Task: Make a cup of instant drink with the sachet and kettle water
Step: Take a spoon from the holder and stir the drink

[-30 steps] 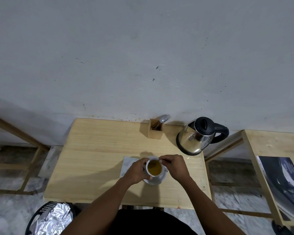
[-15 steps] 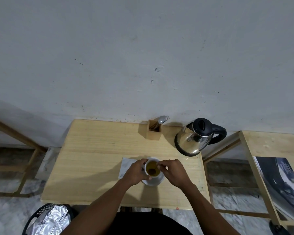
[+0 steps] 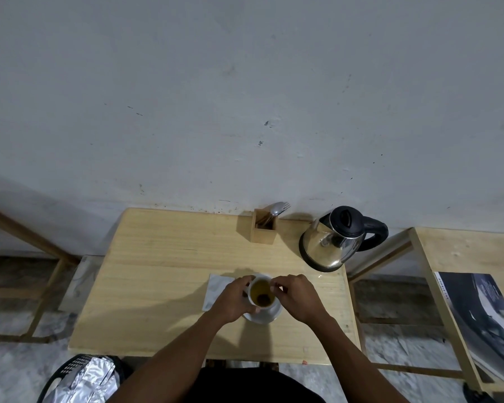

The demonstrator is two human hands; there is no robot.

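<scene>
My left hand [image 3: 234,300] wraps the white cup [image 3: 262,294], fingers curled against its side. My right hand [image 3: 298,297] pinches something small at the rim; what it is, I cannot tell. The cup sits on a saucer [image 3: 264,316], amber drink inside. The kettle [image 3: 330,241] stands beyond my right fingers.
</scene>
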